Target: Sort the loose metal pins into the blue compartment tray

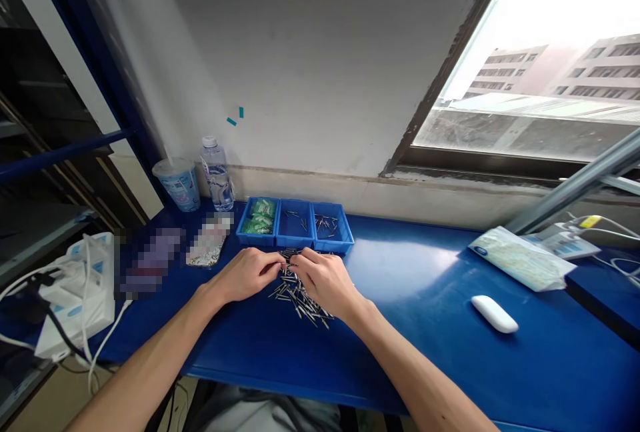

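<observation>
A loose pile of thin metal pins [306, 304] lies on the blue table. Over its upper left part, my left hand [250, 273] is closed in a pinch, with something too small to make out at its fingertips. My right hand [324, 280] covers part of the pile, its fingers bent and pressed together close to the left fingertips; what they hold is hidden. Just beyond both hands stand three joined blue bins: the left bin [242, 237] holds green packets, the middle bin [295, 241] a few pins, the right bin [345, 243] several pins.
A lidded cup [179, 185] and a water bottle [218, 179] stand at the back left. A power strip [97, 292] with cables lies far left, beside two pixelated items. To the right are a white rounded case [494, 314] and a flat packet [523, 259].
</observation>
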The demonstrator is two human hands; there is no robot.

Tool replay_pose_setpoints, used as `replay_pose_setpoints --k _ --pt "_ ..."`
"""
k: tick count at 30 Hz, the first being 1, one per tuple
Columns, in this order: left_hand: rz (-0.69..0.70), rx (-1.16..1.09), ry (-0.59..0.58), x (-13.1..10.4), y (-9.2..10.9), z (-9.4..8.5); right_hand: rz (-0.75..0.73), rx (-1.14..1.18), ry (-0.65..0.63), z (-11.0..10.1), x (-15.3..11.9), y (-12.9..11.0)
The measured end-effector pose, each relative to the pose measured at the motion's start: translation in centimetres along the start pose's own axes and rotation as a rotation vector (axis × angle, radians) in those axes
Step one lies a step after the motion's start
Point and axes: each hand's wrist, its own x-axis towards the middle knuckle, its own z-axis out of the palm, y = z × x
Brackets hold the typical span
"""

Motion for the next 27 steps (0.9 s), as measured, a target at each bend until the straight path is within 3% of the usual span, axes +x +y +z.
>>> replay_pose_setpoints --k 18,27 --pt "0.004 -0.001 -0.015 0.01 -0.53 0.68 0.032 -0.027 -0.159 -0.38 0.18 -0.55" --pt "-0.001 -0.013 -0.019 0.03 -0.55 0.73 0.006 -0.065 -0.152 -0.56 0.28 -0.52"
